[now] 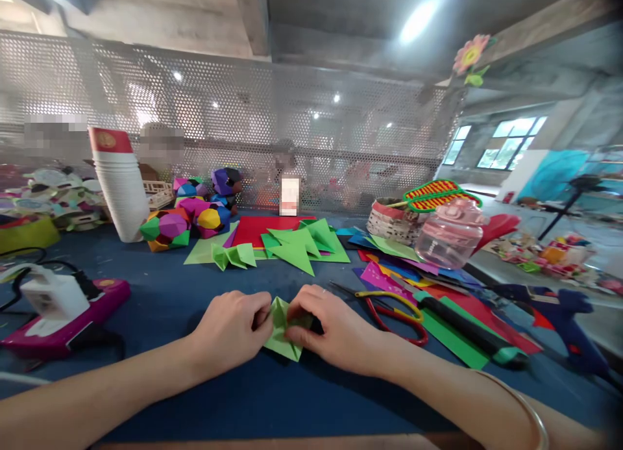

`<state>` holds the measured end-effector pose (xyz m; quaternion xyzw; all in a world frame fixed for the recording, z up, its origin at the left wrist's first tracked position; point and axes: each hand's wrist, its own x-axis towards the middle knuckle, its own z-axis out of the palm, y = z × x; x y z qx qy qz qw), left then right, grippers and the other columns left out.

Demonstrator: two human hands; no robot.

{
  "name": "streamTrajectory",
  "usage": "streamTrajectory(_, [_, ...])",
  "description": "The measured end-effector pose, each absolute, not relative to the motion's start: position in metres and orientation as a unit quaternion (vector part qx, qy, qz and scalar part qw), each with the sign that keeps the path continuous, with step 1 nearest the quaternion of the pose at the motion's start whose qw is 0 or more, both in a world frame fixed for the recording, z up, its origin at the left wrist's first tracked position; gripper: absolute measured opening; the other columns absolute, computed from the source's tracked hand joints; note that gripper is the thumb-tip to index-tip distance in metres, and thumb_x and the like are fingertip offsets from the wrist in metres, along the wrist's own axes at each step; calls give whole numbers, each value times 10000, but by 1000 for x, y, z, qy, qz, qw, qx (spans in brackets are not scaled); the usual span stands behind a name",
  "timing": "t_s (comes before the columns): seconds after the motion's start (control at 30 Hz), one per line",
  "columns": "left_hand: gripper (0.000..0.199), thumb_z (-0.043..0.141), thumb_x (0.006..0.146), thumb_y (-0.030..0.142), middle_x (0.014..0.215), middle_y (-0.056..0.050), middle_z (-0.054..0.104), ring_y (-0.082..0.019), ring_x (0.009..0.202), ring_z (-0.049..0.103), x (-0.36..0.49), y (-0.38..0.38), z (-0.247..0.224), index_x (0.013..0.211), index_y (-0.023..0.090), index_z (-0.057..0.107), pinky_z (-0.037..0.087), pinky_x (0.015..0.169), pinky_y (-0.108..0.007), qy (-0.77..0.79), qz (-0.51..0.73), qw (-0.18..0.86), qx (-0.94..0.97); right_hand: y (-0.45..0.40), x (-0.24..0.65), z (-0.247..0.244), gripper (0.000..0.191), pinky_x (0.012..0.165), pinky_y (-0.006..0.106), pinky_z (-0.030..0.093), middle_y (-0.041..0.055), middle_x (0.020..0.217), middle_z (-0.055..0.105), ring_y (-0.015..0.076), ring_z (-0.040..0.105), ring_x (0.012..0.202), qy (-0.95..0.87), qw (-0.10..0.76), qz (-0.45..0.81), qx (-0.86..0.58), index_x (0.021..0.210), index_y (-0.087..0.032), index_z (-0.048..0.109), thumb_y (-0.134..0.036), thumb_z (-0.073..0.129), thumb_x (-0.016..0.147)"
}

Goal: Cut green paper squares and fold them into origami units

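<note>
Between my two hands is a light green piece of folded paper (282, 339), creased and partly standing up off the blue table. My left hand (237, 325) pinches its left edge, fingers curled in. On the other side my right hand (324, 326) grips the paper between thumb and fingers. Just beyond lie several green folded paper pieces (294, 245), one small zigzag-folded piece (233, 256) and a red sheet (248, 232). Scissors (396, 310) with red and yellow handles rest right of my right hand.
At left are a magenta power strip (104, 297) and a tall cup stack (119, 190), beside colourful paper balls (168, 228). To the right are a green-and-black cutter (467, 330), a blue glue gun (567, 313), a pink bottle (450, 236) and a woven basket (392, 219).
</note>
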<state>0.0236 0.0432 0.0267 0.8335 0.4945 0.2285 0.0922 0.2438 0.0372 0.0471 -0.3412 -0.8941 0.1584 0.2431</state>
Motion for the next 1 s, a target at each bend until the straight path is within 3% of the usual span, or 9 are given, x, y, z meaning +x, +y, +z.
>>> streamTrajectory(0.1, [235, 517, 829, 214, 532, 34, 472, -148, 516, 443, 24, 41, 25, 630, 206, 392, 184, 541, -303, 491, 221, 79, 839, 35, 243, 49, 401, 821, 338, 432, 42, 956, 621, 215, 557, 920, -912, 190, 152, -329, 964, -168, 642, -510, 780, 807])
streamTrajectory(0.17, [242, 516, 834, 216, 542, 32, 480, -150, 523, 452, 24, 40, 25, 630, 206, 386, 202, 538, -299, 481, 223, 79, 844, 35, 242, 50, 464, 808, 336, 429, 38, 941, 616, 215, 553, 910, -916, 182, 149, -325, 974, -165, 648, -549, 803, 763])
streamTrajectory(0.3, [186, 549, 820, 218, 671, 12, 546, -171, 655, 529, 24, 35, 32, 685, 215, 422, 331, 591, -285, 435, 238, 94, 864, 36, 242, 50, 394, 796, 325, 429, 28, 911, 609, 200, 555, 879, -919, 186, 153, -312, 947, -165, 640, -450, 833, 757])
streamTrajectory(0.4, [73, 565, 794, 167, 954, -46, 611, -210, 902, 583, 22, 33, 39, 824, 213, 517, 440, 786, -308, 364, 285, 139, 876, 35, 243, 50, 375, 798, 321, 444, 34, 961, 623, 207, 568, 909, -912, 192, 176, -317, 967, -180, 618, -386, 840, 746])
streamTrajectory(0.47, [144, 552, 772, 114, 1094, -67, 611, -222, 1001, 589, 20, 36, 42, 880, 209, 562, 449, 887, -328, 323, 314, 193, 872, 34, 244, 51, 361, 818, 325, 453, 36, 999, 629, 209, 578, 933, -908, 197, 190, -319, 987, -193, 601, -335, 831, 749])
streamTrajectory(0.7, [71, 549, 850, 164, 973, -44, 668, -202, 893, 623, 18, 46, 41, 859, 203, 606, 477, 829, -314, 333, 284, 259, 861, 35, 246, 55, 208, 846, 317, 454, 27, 959, 652, 186, 591, 901, -910, 201, 196, -307, 953, -198, 603, -122, 715, 794])
streamTrajectory(0.8, [50, 578, 836, 164, 1025, -56, 659, -216, 956, 612, 19, 45, 40, 850, 205, 604, 471, 869, -327, 319, 276, 255, 870, 35, 246, 54, 171, 842, 321, 454, 34, 969, 653, 191, 593, 909, -907, 196, 201, -313, 964, -197, 615, -243, 730, 845])
streamTrajectory(0.9, [46, 598, 823, 157, 1044, -62, 646, -225, 992, 602, 19, 44, 41, 827, 203, 602, 462, 890, -336, 318, 265, 255, 874, 34, 245, 54, 326, 827, 326, 456, 39, 997, 653, 207, 587, 930, -900, 182, 209, -336, 989, -197, 625, -419, 787, 813])
streamTrajectory(1.0, [73, 624, 805, 152, 1012, -51, 635, -218, 959, 603, 19, 43, 42, 856, 203, 609, 465, 866, -327, 326, 265, 261, 869, 32, 244, 55, 394, 820, 317, 455, 28, 1008, 653, 207, 592, 939, -894, 177, 219, -348, 988, -202, 629, -422, 848, 746])
